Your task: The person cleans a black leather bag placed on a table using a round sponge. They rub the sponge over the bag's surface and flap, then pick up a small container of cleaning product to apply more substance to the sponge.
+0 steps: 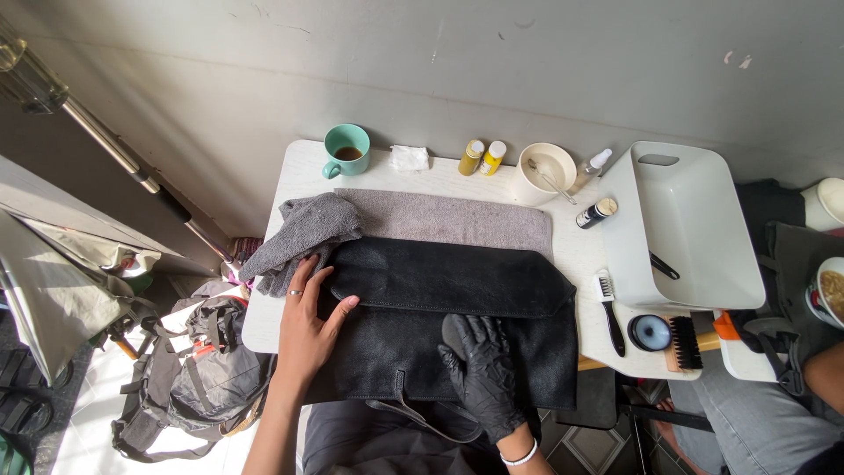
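Note:
A black leather bag (457, 290) lies flat on a grey towel (440, 215) spread over a white table (299, 167). My left hand (308, 321), bare with a ring, rests flat on the bag's left edge, fingers spread, next to the towel's bunched-up end (303, 230). My right hand (483, 369) wears a black glove and presses a dark pad against the bag's lower front, just below the flap. The bag's strap (422, 418) hangs over the table's near edge.
At the table's back stand a teal mug (345, 149), a crumpled tissue (409, 158), two small yellow bottles (482, 157), a white bowl (545, 171) and a dropper bottle (598, 212). A white tub (694, 255), brushes (607, 308) and a round tin (651, 332) sit right. A backpack (189, 378) lies on the floor left.

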